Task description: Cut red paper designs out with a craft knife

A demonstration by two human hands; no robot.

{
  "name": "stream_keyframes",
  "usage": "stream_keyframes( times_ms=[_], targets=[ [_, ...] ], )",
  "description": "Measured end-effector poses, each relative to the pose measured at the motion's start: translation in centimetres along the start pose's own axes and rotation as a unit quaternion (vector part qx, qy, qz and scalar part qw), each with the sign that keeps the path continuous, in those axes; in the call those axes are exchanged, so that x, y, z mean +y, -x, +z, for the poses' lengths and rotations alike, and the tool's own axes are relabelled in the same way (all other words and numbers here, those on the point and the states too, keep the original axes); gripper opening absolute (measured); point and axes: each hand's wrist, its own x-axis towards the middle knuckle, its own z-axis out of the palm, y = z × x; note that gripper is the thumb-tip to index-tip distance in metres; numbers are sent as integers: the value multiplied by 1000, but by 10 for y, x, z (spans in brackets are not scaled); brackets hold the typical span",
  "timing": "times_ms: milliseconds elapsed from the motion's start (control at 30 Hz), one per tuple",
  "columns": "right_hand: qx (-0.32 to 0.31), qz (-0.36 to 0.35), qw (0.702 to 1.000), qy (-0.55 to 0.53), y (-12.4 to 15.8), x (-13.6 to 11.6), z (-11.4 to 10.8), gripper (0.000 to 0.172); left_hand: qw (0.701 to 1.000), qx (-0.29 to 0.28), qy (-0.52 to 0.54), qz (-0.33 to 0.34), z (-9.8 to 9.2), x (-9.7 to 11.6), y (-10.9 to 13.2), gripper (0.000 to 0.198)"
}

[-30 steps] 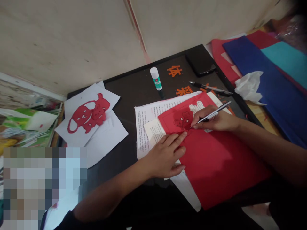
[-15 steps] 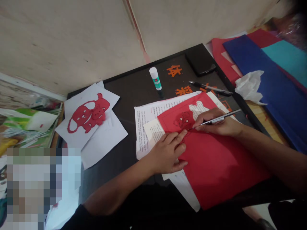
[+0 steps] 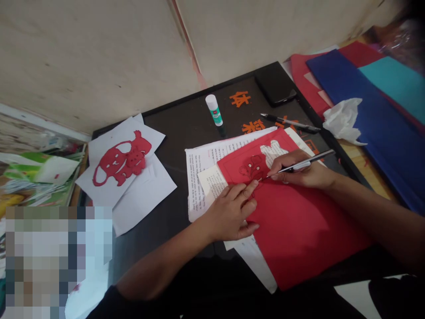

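On the red paper (image 3: 299, 235), the right hand (image 3: 300, 173) is easing its craft knife (image 3: 299, 164) leftward, tip now just beside the left hand (image 3: 229, 212), which is pressing flat, the hands apart.

A cream-painted wall (image 3: 96, 57) is seen rising behind the table (image 3: 175, 116), its surface marked by scuffs and crossed by a vertical seam (image 3: 187, 48) streaked with pinkish red. The table top is dark and faintly glossy, with a black edge. Pale wooden boards (image 3: 363, 170) are exposed beyond its right side, and a white ledge (image 3: 33, 118) is seen at left above stacked printed packets (image 3: 40, 170). Soft, even indoor light is cast across the scene.
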Motion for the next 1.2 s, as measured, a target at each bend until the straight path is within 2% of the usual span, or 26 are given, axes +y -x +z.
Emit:
stream_keyframes(
  times_ms=[133, 333, 400, 467, 567, 700, 800, 867, 933, 1067, 1200],
  targets=[
    [70, 44, 995, -50, 2, -3, 2, 17, 1000, 25, -2, 8, 3, -1, 2, 43],
    [242, 74, 959, -124, 4, 1, 3, 17, 998, 49, -24, 34, 4, -4, 5, 47],
    [278, 65, 951, -123, 3, 3, 4, 19, 998, 52, -29, 30, 1, -5, 1, 45],
    [285, 61, 950, -113, 2, 4, 4, 21, 998, 56, -24, 7, -3, -6, -7, 38],
    [271, 72, 954, -109, 1, 3, 4, 25, 998, 45, -32, -22, -8, -8, -25, 30],
    [258, 73, 956, -115, 2, 3, 3, 25, 996, 17, -90, -15, -13, -15, -38, 31],
    [265, 64, 955, -113, 3, 2, 2, 23, 990, 68, -119, -23, -21, -21, -30, 27],
    [249, 59, 961, -105, 4, -1, 1, 22, 986, 105, -120, -42, -25, -20, -22, 25],
    [196, 54, 973, -106, 4, -5, 0, 23, 988, 110, -103, -43, -26, -14, -14, 24],
    [45, 53, 989, -133, 5, -9, -2, 27, 995, 79, -66, 7, -16, 3, -5, 30],
    [1, 62, 996, -66, 2, -8, 0, 28, 997, 52, -54, 19, -4, 7, -3, 38]
  ],
)
